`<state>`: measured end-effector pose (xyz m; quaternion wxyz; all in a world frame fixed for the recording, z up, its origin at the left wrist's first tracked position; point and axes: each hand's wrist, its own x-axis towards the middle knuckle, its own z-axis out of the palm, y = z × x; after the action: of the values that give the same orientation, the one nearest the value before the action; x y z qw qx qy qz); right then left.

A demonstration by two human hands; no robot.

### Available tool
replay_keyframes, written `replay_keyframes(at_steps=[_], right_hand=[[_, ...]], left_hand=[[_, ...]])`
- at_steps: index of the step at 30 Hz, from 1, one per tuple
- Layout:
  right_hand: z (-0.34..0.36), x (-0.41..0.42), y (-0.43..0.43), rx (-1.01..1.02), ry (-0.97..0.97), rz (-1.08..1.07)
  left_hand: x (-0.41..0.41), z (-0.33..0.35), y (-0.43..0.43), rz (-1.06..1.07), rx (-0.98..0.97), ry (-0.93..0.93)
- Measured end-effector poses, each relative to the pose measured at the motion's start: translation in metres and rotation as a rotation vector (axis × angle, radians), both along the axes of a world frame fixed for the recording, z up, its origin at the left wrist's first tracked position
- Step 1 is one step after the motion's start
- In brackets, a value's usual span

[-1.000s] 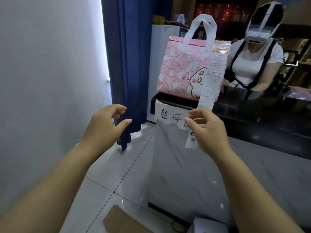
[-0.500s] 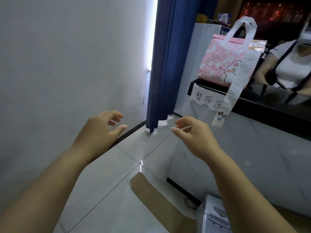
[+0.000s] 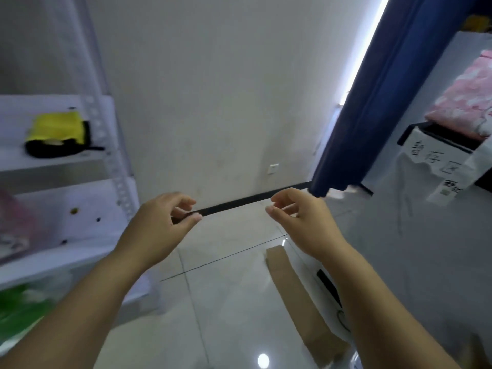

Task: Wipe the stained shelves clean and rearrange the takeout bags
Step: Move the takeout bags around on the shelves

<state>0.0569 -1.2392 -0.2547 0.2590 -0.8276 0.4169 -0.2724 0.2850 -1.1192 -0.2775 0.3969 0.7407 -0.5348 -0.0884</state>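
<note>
Trouble could come from working bare-handed: the left hand (image 3: 162, 222) and right hand (image 3: 300, 222) hover loosely curled, holding no cloth, between the spotted white shelf (image 3: 87, 198) at left and the pink takeout bag (image 3: 463, 102) at far right, so stains (image 3: 75, 210) may only smear.

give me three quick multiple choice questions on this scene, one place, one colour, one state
1. Where is the yellow bag? A) on the white shelf B) on the floor C) on the black counter
2. What colour is the curtain? A) red B) blue C) green
3. The left hand and right hand: A) both hold nothing B) both grip cloths C) both pinch receipts
Answers: 1 A, it sits on an upper board; 2 B, its folds are dark blue; 3 A, fingers curl loosely round nothing.
</note>
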Motion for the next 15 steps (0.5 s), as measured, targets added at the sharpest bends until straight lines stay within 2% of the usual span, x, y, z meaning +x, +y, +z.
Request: replay_keyframes(at_steps=[6, 12, 15], right_hand=[[-0.009, 0.069, 0.077, 0.032, -0.010, 0.173], [-0.012, 0.157, 0.169, 0.050, -0.044, 0.302], [-0.014, 0.205, 0.221, 0.072, -0.065, 0.340]], left_hand=[[0.054, -0.010, 0.119, 0.176, 0.018, 0.063], [0.125, -0.008, 0.242, 0.316, -0.005, 0.046], [0.161, -0.009, 0.304, 0.387, -0.019, 0.105]])
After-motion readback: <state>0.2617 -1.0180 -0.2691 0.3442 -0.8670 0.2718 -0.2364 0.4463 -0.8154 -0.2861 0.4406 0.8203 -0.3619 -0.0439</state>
